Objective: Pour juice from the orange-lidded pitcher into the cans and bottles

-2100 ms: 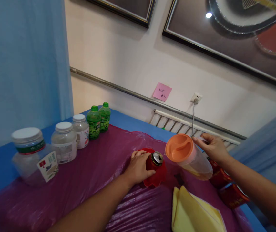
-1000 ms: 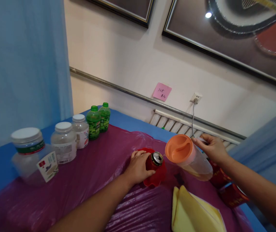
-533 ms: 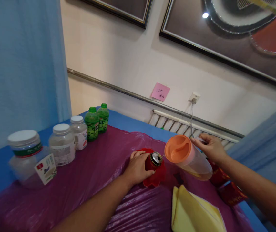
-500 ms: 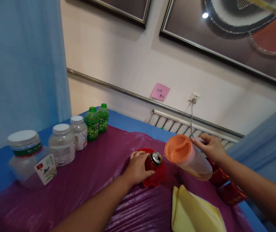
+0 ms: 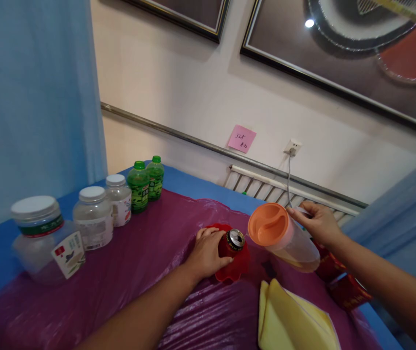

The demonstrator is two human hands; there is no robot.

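Observation:
My left hand (image 5: 208,253) is wrapped round a dark red drink can (image 5: 229,244) with an opened top. The can sits in a red scallop-edged dish (image 5: 243,262) on the purple plastic sheet. In my right hand (image 5: 319,222) is the handle of a clear pitcher (image 5: 300,250) with an orange lid. Tilted to the left, the pitcher has its lid close to the can's top, and pale liquid lies along its lower side. A folded yellow cloth (image 5: 295,318) rests below the pitcher.
Clear white-lidded jars (image 5: 93,218) and green bottles (image 5: 140,189) line the left side of the purple sheet (image 5: 138,272). Red cans (image 5: 350,291) stand at the right beneath my right arm. Behind the table are a radiator (image 5: 247,182) and a plugged wall socket (image 5: 293,147).

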